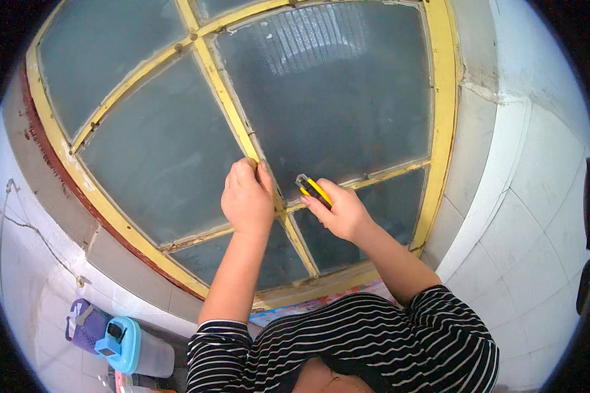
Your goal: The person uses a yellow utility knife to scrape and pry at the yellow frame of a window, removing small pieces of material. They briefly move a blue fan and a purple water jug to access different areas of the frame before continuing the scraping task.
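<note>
A window (pixel 347 98) with a yellow-painted wooden frame and dark greyish panes fills the space before me. My left hand (pixel 248 200) is closed, its thumb and fingertips pressed together against the upright yellow glazing bar (pixel 229 111). What is between those fingertips, if anything, is hidden. In my right hand (pixel 344 211) is a yellow and black utility knife (pixel 316 192), its metal tip pointing up and left. The knife is just right of the upright bar, in front of the large pane near its lower edge. Whitish, ragged putty runs along the pane edges.
White tiled walls (pixel 518 229) flank the window. At lower left stand a plastic container with a light-blue lid (pixel 130 344) and a purple bag (pixel 88 324). A thin cable (pixel 42 239) hangs on the left wall. Colourful patterned material (pixel 278 316) lies along the sill.
</note>
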`<state>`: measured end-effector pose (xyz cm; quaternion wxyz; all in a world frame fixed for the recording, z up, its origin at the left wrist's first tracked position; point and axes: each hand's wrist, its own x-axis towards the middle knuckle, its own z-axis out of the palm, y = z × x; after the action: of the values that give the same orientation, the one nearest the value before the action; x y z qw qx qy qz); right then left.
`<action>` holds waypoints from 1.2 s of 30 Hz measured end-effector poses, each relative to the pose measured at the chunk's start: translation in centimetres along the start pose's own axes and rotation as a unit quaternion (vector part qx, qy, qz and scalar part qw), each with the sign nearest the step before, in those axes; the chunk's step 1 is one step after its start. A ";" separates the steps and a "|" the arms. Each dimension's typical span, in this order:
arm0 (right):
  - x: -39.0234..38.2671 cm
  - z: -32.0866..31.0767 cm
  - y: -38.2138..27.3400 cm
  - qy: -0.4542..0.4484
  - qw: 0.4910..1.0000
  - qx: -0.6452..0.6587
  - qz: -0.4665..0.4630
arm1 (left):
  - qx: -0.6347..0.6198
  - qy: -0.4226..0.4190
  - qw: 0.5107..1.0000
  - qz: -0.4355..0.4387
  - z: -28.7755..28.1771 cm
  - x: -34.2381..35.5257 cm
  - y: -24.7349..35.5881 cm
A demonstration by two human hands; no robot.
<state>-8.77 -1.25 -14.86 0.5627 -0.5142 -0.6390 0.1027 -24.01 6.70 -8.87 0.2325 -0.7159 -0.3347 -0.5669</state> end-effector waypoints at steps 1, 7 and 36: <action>0.1 0.0 0.1 0.001 1.000 -0.005 -0.007 | -0.012 -0.004 1.000 -0.005 0.0 0.1 0.1; 0.3 0.0 -0.2 0.009 1.000 -0.027 -0.007 | -0.010 -0.005 1.000 -0.001 -0.1 0.1 0.0; -7.6 -0.9 3.9 -0.022 0.988 -0.023 0.151 | 0.015 -0.031 0.998 -0.046 -0.8 0.1 1.8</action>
<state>-7.12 -5.80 -21.97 0.5146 -0.6154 -0.5683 0.1830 -23.20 4.92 -8.47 0.2060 -0.7134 -0.3831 -0.5494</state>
